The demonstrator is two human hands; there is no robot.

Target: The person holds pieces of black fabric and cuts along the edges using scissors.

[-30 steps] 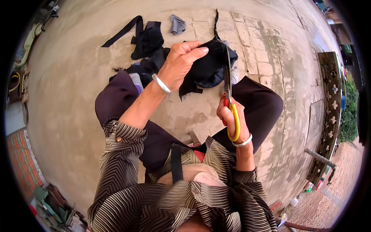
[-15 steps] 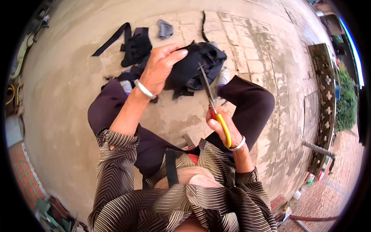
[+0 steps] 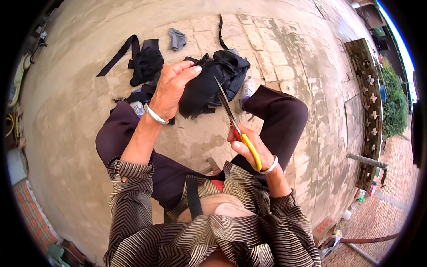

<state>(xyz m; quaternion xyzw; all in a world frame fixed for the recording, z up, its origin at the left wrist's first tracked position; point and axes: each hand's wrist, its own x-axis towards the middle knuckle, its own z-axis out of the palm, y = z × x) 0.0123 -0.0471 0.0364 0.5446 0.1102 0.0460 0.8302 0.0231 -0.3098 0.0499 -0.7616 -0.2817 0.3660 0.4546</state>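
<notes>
My left hand (image 3: 171, 91) pinches the upper edge of a piece of black cloth (image 3: 195, 91) between thumb and fingers, and the cloth hangs down from it. A pair of scissors (image 3: 251, 150) with red and yellow handles is in my right hand (image 3: 262, 153). Their blades point up and away from me, with the tips beside the cloth's right side. The blades look nearly closed. Behind the held piece, a crumpled black fabric bundle (image 3: 235, 66) lies on the ground between my feet; its lower part is partly hidden by the piece.
Other black fabric pieces (image 3: 148, 62), a grey cloth (image 3: 178, 39) and a black strap (image 3: 221, 33) lie on the paved ground (image 3: 284, 58) beyond my feet. A low patterned wall (image 3: 370, 111) stands at the right, with a metal pipe (image 3: 367, 160) near it.
My left hand has drawn the black cloth slightly towards me, so more of its face shows in front of the bundle. The scissors stay beside it. The whole view has shifted a little.
</notes>
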